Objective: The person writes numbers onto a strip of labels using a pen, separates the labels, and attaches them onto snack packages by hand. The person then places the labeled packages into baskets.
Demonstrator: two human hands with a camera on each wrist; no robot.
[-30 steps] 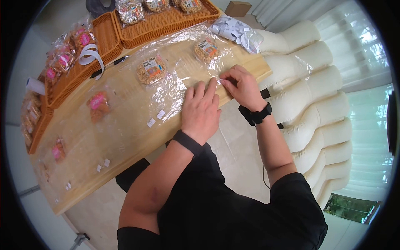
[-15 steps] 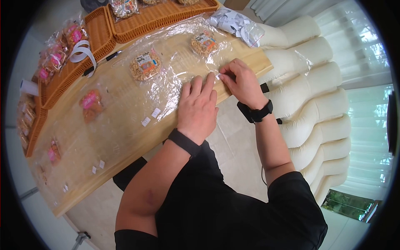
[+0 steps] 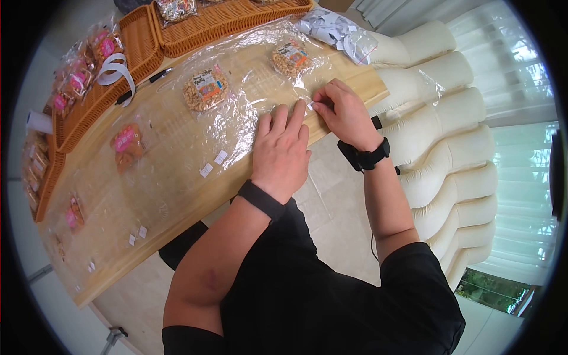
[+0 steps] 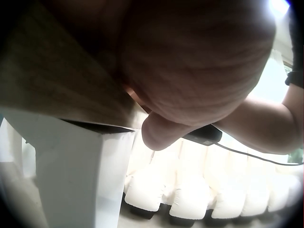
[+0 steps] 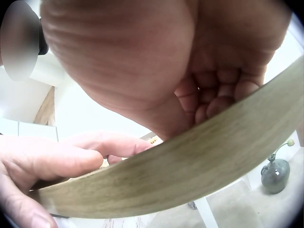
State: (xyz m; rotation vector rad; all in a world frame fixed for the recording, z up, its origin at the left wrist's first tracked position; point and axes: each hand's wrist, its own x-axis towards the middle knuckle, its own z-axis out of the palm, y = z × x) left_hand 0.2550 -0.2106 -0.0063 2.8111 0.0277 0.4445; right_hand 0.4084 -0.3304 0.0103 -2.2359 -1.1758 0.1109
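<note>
In the head view, my left hand (image 3: 281,151) lies with its fingers extended on clear plastic film (image 3: 242,127) near the table's front edge. To its right, my right hand (image 3: 348,121) pinches a small white label (image 3: 310,107) between thumb and forefinger, close to the left fingertips. Its other fingers are curled in, as the right wrist view also shows. Two more white labels (image 3: 213,164) lie left of my left hand. Beyond the hands sit two clear-wrapped nut snacks, one at the middle (image 3: 205,89) and a second snack (image 3: 291,58) farther right.
Pink-labelled snack packs (image 3: 126,142) lie along the left of the wooden table (image 3: 373,86), with several labels (image 3: 142,232) near its edge. Wicker trays (image 3: 231,29) line the back, beside a pen (image 3: 161,75) and a paper strip (image 3: 118,68). A cream sofa (image 3: 438,112) stands right.
The head view has shifted slightly, so table items appear a little farther left. Both hands keep nearly the same pose, the right still pinching the label beside the left fingertips.
</note>
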